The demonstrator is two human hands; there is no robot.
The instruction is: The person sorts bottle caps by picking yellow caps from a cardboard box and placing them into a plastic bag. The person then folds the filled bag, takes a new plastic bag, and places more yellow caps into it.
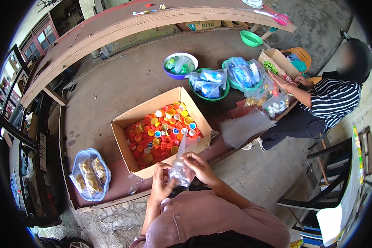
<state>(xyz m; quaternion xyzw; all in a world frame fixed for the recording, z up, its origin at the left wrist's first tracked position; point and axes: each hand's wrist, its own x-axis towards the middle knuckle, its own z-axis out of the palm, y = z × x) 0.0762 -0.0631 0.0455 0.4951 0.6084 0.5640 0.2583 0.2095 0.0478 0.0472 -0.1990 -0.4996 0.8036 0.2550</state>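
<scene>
A clear plastic bag (187, 144) stands up between my hands, close in front of my chest, with something whitish low in it that I cannot make out. My left hand (163, 182) is closed on the bag's lower left side. On the other side, the fingers of my right hand (197, 166) pinch the bag. Just beyond them sits an open cardboard box (126, 149) holding many loose plastic bottle caps (156, 133), mostly red and orange, with some yellow, white and blue.
A blue basin (75, 167) of bagged caps stands left. Behind the box are a purple-rimmed basin (182, 76) and green basins (213, 98) with filled bags. Empty plastic bags (246, 128) lie at the table edge. At right sits a person (335, 101) beside a carton (273, 56).
</scene>
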